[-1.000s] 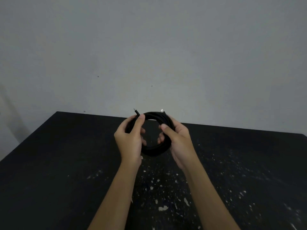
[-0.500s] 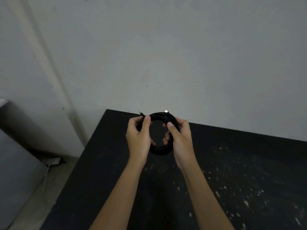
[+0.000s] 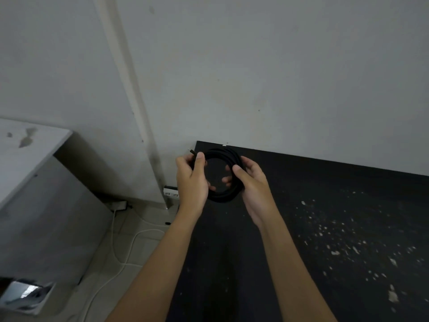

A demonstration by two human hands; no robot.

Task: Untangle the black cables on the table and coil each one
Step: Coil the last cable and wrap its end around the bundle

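A black cable (image 3: pixel 222 198) is wound into a round coil and held upright in the air over the far left corner of the black table (image 3: pixel 325 228). My left hand (image 3: pixel 191 182) grips the coil's left side, thumb on top, with a plug tip sticking out past the fingers. My right hand (image 3: pixel 253 184) grips the coil's right side, fingers curled through the ring. A second plug end shows at the top of the coil. No other cable shows on the table.
The table top carries white paint flecks on its right half. Left of the table, on the floor, lie a white cord (image 3: pixel 130 249) and a power strip (image 3: pixel 118 205). A grey cabinet (image 3: pixel 39 194) stands at far left. A wall rises right behind the table.
The view has swung left, so the table's left edge, the floor and the cabinet came into sight. Both hands keep the same hold on the coil, now over the table's far left corner.
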